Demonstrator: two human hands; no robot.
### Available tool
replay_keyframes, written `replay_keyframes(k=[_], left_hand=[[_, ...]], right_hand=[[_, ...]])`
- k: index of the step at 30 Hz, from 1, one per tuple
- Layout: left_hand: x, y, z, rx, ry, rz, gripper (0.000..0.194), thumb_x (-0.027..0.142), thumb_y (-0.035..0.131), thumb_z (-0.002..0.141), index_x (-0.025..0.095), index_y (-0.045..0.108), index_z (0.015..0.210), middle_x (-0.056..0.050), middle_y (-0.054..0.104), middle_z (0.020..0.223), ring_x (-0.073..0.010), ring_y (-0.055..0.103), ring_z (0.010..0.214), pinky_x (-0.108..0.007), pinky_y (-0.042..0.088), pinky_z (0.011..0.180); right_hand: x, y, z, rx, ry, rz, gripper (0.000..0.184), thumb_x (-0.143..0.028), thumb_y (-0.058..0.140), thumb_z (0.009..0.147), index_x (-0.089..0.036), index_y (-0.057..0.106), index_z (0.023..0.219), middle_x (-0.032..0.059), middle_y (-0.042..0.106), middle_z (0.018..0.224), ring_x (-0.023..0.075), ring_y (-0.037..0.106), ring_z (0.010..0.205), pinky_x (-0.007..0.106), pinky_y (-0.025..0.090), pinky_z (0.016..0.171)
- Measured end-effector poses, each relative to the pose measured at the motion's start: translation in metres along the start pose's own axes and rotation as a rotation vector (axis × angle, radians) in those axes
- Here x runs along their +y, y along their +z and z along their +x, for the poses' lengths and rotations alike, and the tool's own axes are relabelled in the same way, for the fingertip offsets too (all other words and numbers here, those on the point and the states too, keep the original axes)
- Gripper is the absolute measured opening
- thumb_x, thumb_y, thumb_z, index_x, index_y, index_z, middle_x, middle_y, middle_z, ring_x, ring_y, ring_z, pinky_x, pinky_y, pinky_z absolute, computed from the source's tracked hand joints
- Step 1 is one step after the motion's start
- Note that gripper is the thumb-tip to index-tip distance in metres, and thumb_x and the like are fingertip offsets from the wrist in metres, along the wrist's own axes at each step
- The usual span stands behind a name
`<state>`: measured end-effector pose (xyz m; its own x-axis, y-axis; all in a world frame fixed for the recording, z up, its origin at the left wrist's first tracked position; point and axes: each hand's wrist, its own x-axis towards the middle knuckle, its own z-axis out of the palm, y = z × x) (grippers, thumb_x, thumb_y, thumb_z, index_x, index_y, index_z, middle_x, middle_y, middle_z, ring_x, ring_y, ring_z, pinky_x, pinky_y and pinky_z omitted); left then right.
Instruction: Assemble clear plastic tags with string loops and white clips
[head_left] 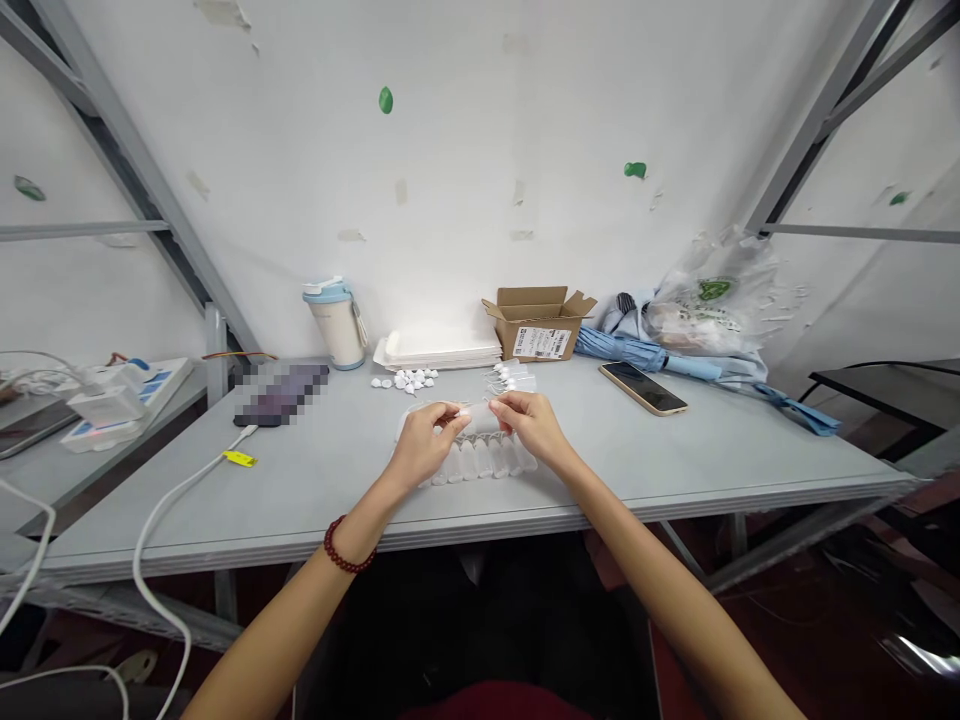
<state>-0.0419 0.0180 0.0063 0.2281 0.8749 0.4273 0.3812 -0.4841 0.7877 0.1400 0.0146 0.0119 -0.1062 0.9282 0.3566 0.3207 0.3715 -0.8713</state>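
Note:
My left hand (421,442) and my right hand (534,428) meet over the front middle of the table. Between their pinched fingertips lies a small translucent white bottle (478,418), held sideways by its two ends. The fingers cover both ends, so I cannot tell whether it bears a cap. Just below the hands, a row of similar translucent bottles (481,460) lies side by side. Behind my left hand is a loose cluster of small white caps (412,380). Several bottles with white tops (514,378) lie behind my right hand.
At the back stand a cream tumbler (339,325), a stack of white sheets (442,348) and an open cardboard box (541,328). To the right are a phone (643,388), a folded blue umbrella (679,366) and a plastic bag (712,300). A white cable (169,500) crosses the left side.

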Motion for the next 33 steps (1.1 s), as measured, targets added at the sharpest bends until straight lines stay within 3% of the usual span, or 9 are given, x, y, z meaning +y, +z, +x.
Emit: replay_keyframes(k=[6, 10, 14, 18, 22, 28, 33], left_hand=[[0.002, -0.006, 0.006, -0.025, 0.016, 0.092, 0.029, 0.039, 0.053, 0.080, 0.017, 0.066, 0.093, -0.008, 0.070, 0.099, -0.0185, 0.062, 0.082, -0.029, 0.048, 0.072], [-0.009, -0.029, 0.015, 0.020, -0.016, 0.153, 0.033, 0.040, 0.053, 0.078, 0.016, 0.066, 0.097, -0.008, 0.070, 0.097, -0.0202, 0.062, 0.087, -0.030, 0.047, 0.073], [-0.026, -0.058, 0.021, 0.101, -0.090, 0.198, 0.037, 0.043, 0.054, 0.074, 0.015, 0.067, 0.095, -0.010, 0.070, 0.098, -0.0232, 0.062, 0.092, -0.032, 0.046, 0.075], [-0.037, -0.074, 0.022, 0.157, -0.146, 0.204, 0.040, 0.044, 0.056, 0.071, 0.015, 0.067, 0.095, -0.011, 0.071, 0.099, -0.0247, 0.062, 0.093, -0.034, 0.046, 0.078], [-0.040, -0.074, 0.022, 0.180, -0.172, 0.240, 0.041, 0.044, 0.054, 0.070, 0.015, 0.067, 0.096, -0.010, 0.071, 0.098, -0.0248, 0.062, 0.091, -0.034, 0.047, 0.077], [-0.039, -0.071, 0.021, 0.166, -0.152, 0.358, 0.040, 0.042, 0.049, 0.072, 0.016, 0.067, 0.097, -0.010, 0.071, 0.098, -0.0242, 0.063, 0.089, -0.033, 0.048, 0.073], [-0.042, -0.071, 0.020, 0.201, -0.124, 0.449, 0.035, 0.038, 0.046, 0.075, 0.017, 0.066, 0.094, -0.009, 0.071, 0.097, -0.0237, 0.063, 0.086, -0.035, 0.048, 0.080]], right_hand=[[0.006, -0.017, 0.011, 0.000, 0.049, 0.116, 0.028, -0.042, 0.058, 0.073, -0.015, 0.063, 0.077, -0.0007, 0.057, 0.057, 0.0105, 0.048, 0.050, 0.024, 0.038, 0.052], [0.019, -0.049, 0.019, 0.158, 0.120, 0.079, 0.031, -0.036, 0.060, 0.069, -0.015, 0.063, 0.091, 0.0018, 0.062, 0.067, 0.0115, 0.051, 0.056, 0.024, 0.039, 0.052], [0.037, -0.067, 0.024, 0.228, 0.163, -0.146, 0.028, -0.026, 0.059, 0.067, -0.014, 0.065, 0.091, -0.0003, 0.057, 0.064, 0.0115, 0.049, 0.056, 0.024, 0.037, 0.055], [0.048, -0.063, 0.025, 0.153, 0.170, -0.291, 0.022, -0.021, 0.060, 0.068, -0.014, 0.066, 0.088, -0.0013, 0.056, 0.064, 0.0108, 0.049, 0.057, 0.024, 0.037, 0.059], [0.051, -0.056, 0.027, 0.061, 0.234, -0.409, 0.020, -0.016, 0.060, 0.071, -0.014, 0.067, 0.090, -0.0002, 0.059, 0.068, 0.0110, 0.051, 0.060, 0.022, 0.038, 0.059], [0.055, -0.050, 0.029, 0.105, 0.244, -0.535, 0.020, -0.011, 0.063, 0.071, -0.015, 0.067, 0.090, 0.0057, 0.066, 0.086, 0.0134, 0.056, 0.069, 0.024, 0.040, 0.068], [0.058, -0.047, 0.026, 0.136, 0.232, -0.572, 0.023, -0.013, 0.064, 0.073, -0.015, 0.066, 0.095, 0.0085, 0.065, 0.098, 0.0140, 0.056, 0.074, 0.027, 0.041, 0.073]])
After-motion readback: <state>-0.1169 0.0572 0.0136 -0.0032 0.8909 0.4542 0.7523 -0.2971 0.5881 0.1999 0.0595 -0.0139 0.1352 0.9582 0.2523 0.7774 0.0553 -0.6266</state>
